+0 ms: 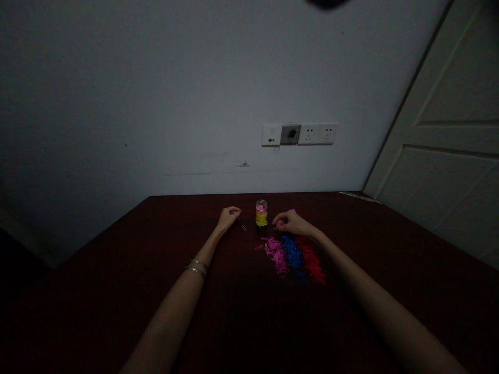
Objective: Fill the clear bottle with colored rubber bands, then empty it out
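Note:
A small clear jar (261, 214) stands upright between my hands, with layers of black, yellow and pink inside. My left hand (229, 219) is to its left, thumb and fingers pinched together; anything between them is too small to make out. Close by on the table lies a small pale loop (244, 227). To the jar's right, my right hand (291, 223) rests low with its fingers curled together, their tips near the tabletop, and their contents are unclear. In front of it lie piles of thin strands: pink (276, 255), blue (291, 251) and red (312, 261).
The dark reddish table (136, 291) meets a pale wall (195, 93). Sockets and switches (317, 134) are set in the wall. A panelled door (448, 145) is at the right. Partly behind my right hand shows a pink object (292, 211).

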Available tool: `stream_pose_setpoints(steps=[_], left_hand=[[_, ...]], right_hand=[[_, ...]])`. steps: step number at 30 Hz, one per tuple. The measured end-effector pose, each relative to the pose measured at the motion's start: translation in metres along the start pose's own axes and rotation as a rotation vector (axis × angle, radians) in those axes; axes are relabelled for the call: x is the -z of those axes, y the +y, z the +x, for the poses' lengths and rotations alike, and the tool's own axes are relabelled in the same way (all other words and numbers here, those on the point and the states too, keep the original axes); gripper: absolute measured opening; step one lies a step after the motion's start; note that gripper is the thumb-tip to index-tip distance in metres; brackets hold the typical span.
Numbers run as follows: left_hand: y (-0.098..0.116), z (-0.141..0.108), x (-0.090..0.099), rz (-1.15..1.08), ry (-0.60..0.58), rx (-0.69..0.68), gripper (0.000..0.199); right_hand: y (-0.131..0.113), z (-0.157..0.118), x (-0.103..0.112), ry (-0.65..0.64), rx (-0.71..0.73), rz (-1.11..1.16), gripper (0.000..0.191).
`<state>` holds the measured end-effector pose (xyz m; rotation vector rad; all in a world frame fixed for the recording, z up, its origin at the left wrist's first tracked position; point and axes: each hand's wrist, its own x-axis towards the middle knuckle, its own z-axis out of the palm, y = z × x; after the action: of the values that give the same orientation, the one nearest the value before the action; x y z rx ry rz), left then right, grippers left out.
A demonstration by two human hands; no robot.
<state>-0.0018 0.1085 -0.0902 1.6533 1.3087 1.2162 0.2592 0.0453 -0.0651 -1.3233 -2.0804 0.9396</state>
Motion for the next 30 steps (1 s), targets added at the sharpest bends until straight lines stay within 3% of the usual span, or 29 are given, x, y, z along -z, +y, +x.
stream_pose_setpoints(steps=[5,16,24,30], left_hand=[[0.002,-0.002,0.001,-0.01,-0.011,-0.005,0.015],[-0.006,0.004,0.0,-0.024,-0.034,-0.035,0.016],[-0.008,0.005,0.0,0.002,-0.03,-0.029,0.016],[-0.006,0.002,0.0,0.008,-0.022,-0.035,0.016]], right_hand=[[-0.011,-0.004,-0.002,-0.162,0.005,0.054,0.027],[-0.027,-0.01,-0.006,-0.245,0.07,-0.218,0.042],[-0.04,-0.012,-0.013,-0.266,0.021,-0.237,0.028],[-0.048,-0.015,-0.014,-0.226,0.09,-0.307,0.02]])
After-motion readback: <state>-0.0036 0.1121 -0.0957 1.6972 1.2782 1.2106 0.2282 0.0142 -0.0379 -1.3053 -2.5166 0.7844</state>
